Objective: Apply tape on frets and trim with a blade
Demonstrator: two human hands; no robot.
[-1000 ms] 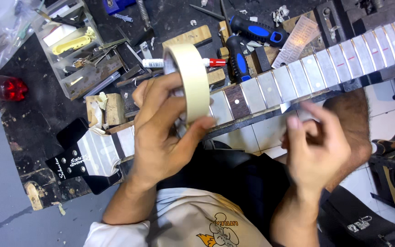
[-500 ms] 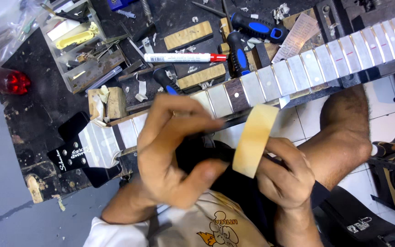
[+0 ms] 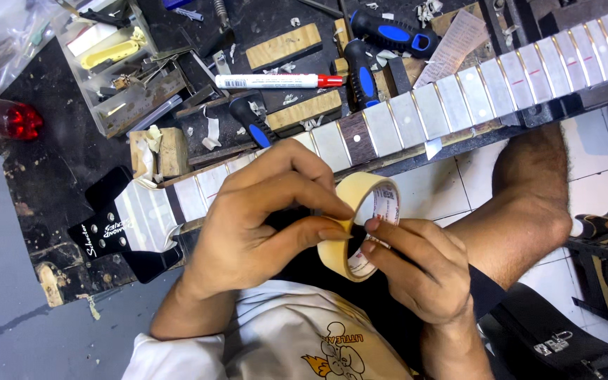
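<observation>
A cream roll of masking tape (image 3: 369,211) is held between both hands just below the guitar neck (image 3: 416,116). My left hand (image 3: 262,218) pinches the roll's outer edge with thumb and fingers. My right hand (image 3: 416,267) grips the roll from below, thumb at its rim. The guitar neck lies across the dark workbench (image 3: 43,204), its fretboard masked with pale tape between the frets, one dark fret space bare. Its black headstock (image 3: 117,229) points left.
Behind the neck lie a white marker with a red cap (image 3: 279,81), blue-handled tools (image 3: 388,32), wooden blocks (image 3: 281,46) and tape scraps. A clear parts tray (image 3: 117,67) stands at the back left, a red bottle (image 3: 1,119) at the far left. My bare knee (image 3: 536,183) is right.
The tape roll came down from above the neck to in front of my chest. My right hand took hold of it, and my left hand now pinches its edge.
</observation>
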